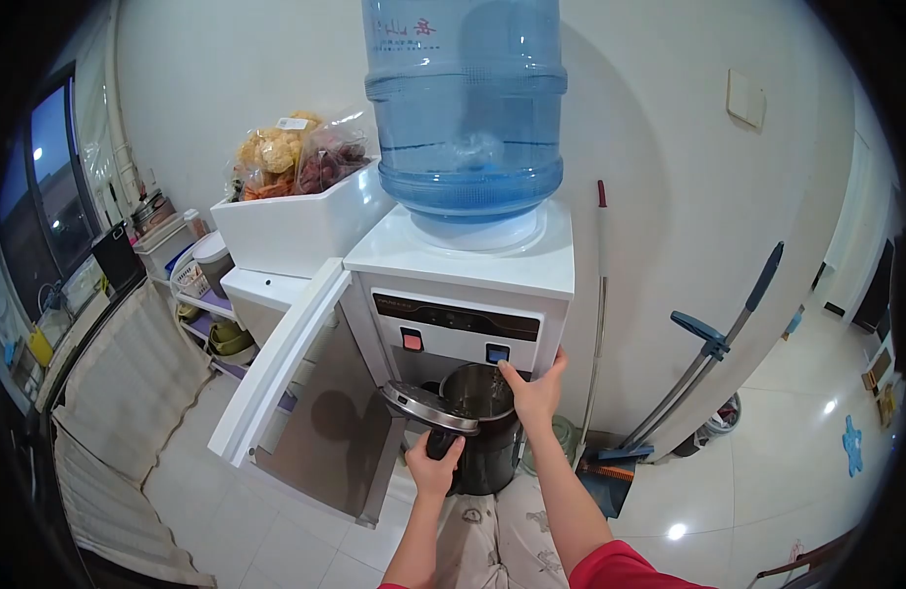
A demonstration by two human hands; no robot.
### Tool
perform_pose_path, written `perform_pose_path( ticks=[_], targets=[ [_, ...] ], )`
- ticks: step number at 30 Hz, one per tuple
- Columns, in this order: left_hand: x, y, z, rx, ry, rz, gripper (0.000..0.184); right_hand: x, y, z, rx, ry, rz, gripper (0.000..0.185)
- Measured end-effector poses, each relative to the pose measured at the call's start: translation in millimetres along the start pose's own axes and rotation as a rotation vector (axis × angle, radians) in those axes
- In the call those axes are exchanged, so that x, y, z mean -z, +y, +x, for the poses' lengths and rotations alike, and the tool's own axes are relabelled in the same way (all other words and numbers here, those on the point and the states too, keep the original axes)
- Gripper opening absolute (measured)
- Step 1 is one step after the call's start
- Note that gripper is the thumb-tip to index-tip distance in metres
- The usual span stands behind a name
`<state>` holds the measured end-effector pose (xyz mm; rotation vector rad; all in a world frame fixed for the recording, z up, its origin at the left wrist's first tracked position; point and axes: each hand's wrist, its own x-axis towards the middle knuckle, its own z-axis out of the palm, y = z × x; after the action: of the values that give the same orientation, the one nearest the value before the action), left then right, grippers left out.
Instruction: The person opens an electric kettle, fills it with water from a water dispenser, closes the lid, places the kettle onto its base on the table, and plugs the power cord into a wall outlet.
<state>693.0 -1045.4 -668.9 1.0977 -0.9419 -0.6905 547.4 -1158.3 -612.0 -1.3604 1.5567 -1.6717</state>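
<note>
A black electric kettle [487, 456] with a steel-lined inside and its lid [428, 405] swung up stands under the taps of a white water dispenser [463, 270]. My left hand [433, 463] is closed around the kettle's black handle, below the raised lid. With its thumb on the blue tap [497, 353], my right hand [536, 388] has its fingers spread against the dispenser's right side. Left of the blue tap is a red tap [411, 340]. Whether water is running into the kettle I cannot tell.
A large blue water bottle [467, 128] sits on top. The dispenser's door [286, 383] hangs open to the left. A white box [296, 231] with bagged food stands beside it. A broom and dustpan [608, 481] lean at the right wall. A curtained shelf [119, 402] is at left.
</note>
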Motion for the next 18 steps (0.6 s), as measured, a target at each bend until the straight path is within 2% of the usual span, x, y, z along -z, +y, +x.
perform_pose_path(
  ticks=[8, 10, 18],
  targets=[
    [1.6, -8.4, 0.4, -0.013, -0.013, -0.007, 0.015, -0.4, -1.6, 0.1, -0.02, -0.007, 0.007, 0.099],
    [0.9, -4.9, 0.5, 0.003, -0.005, -0.037, 0.021, -0.6, -2.4, 0.0, -0.026, 0.0, -0.006, 0.099],
    [1.8, -8.9, 0.3, 0.003, -0.002, -0.07, 0.021, 0.0, -4.5, -0.1, -0.03, -0.014, 0.006, 0.097]
  ],
)
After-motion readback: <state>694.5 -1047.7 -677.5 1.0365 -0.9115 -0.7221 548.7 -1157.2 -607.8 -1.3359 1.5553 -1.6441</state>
